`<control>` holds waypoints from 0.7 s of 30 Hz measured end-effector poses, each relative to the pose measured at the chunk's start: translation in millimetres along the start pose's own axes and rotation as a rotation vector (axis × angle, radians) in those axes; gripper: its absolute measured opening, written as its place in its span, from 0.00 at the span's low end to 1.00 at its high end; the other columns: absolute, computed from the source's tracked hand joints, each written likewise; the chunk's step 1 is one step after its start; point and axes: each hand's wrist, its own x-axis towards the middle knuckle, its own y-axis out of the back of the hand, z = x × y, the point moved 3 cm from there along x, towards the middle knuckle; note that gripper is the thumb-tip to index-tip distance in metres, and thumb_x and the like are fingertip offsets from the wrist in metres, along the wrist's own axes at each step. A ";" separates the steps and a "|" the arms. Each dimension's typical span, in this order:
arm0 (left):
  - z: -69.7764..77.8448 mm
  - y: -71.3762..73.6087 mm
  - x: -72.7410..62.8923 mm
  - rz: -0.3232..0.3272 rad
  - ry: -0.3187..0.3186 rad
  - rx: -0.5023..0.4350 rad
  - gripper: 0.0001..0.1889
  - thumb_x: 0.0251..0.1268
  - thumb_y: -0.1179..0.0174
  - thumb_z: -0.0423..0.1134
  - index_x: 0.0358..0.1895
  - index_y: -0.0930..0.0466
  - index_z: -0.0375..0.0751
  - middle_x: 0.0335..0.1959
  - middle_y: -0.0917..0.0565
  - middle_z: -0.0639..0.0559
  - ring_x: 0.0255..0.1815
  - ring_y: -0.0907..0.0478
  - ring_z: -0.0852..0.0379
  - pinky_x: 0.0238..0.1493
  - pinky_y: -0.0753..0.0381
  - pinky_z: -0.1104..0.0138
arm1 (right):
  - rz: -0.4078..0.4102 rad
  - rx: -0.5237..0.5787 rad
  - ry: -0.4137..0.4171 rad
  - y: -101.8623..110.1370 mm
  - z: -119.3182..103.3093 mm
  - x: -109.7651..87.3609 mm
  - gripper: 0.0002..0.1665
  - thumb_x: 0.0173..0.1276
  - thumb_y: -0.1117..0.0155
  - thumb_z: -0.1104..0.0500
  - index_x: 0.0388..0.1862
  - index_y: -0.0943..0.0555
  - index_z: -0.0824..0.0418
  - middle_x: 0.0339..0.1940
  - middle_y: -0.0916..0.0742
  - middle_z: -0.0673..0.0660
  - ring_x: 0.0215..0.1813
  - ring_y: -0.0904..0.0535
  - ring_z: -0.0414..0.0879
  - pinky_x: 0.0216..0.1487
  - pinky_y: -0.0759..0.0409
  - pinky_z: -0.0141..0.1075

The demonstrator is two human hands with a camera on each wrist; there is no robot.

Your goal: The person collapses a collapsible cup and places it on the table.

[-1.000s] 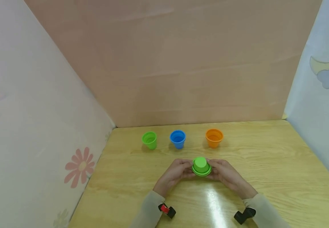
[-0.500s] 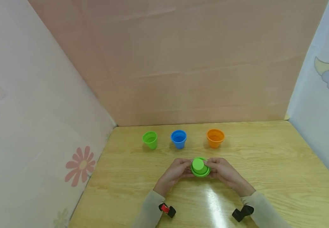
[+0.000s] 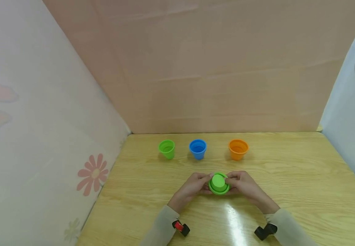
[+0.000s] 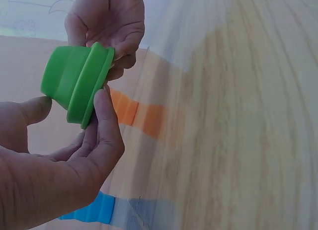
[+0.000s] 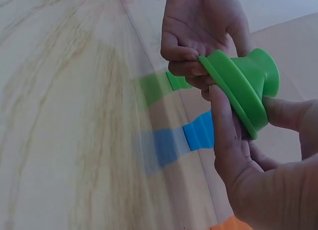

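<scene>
In the head view, the left hand (image 3: 192,188) and right hand (image 3: 248,187) pinch the held cup (image 3: 218,182) from either side, thumbs by its narrow end and fingers curled under the wide rim, just below and right of the frame's centre. It is raised off the worktop (image 3: 134,191), narrow end up. Above it in the frame, a green cup (image 3: 167,150), a blue cup (image 3: 198,150) and an orange cup (image 3: 238,150) stand upright, left to right.
</scene>
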 end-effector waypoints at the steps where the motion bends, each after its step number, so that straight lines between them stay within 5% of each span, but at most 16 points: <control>1: -0.2 0.8 -0.3 0.003 0.001 0.004 0.23 0.80 0.41 0.51 0.56 0.13 0.33 0.42 0.12 0.49 0.36 0.15 0.60 0.45 0.08 0.66 | 0.003 -0.007 0.005 -0.8 0.2 0.9 0.24 0.80 0.43 0.61 0.59 0.25 0.84 0.43 0.08 0.56 0.41 0.08 0.45 0.48 0.07 0.41; 10: -0.2 2.0 -1.2 0.006 0.024 0.026 0.23 0.78 0.40 0.54 0.54 0.12 0.35 0.38 0.11 0.51 0.36 0.15 0.59 0.45 0.08 0.64 | 0.017 -0.087 0.048 -3.9 -2.9 3.3 0.22 0.77 0.42 0.65 0.58 0.23 0.86 0.46 0.09 0.70 0.39 0.08 0.45 0.44 0.06 0.43; 21: 3.6 1.2 -7.4 -0.011 -0.004 0.039 0.18 0.76 0.41 0.44 0.49 0.12 0.31 0.33 0.13 0.52 0.33 0.15 0.59 0.46 0.07 0.61 | 0.016 -0.195 0.094 -7.2 -5.9 0.4 0.18 0.76 0.41 0.66 0.55 0.18 0.82 0.46 0.09 0.72 0.39 0.10 0.40 0.40 0.06 0.43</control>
